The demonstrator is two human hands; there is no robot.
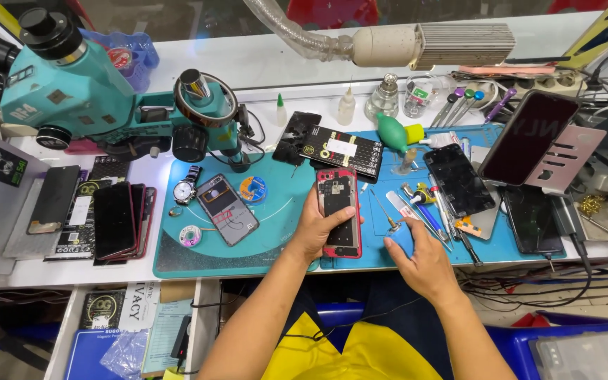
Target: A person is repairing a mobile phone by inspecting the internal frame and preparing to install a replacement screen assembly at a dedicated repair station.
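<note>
My left hand (316,229) grips a red-framed phone (338,205) with its back removed, the inner parts facing up, over the blue work mat (276,211). My right hand (422,259) rests on the mat to the right of the phone, fingers apart, its fingertips close to a small screwdriver (387,213) and holding nothing. A cluster of tweezers and screwdrivers (431,211) lies just beyond that hand.
A teal microscope (107,105) stands at the left. Another opened phone (227,209), a wristwatch (186,187), stacked phones (117,219), a black screen panel (457,179), a phone on a stand (529,137), bottles and a green blower (392,130) crowd the bench.
</note>
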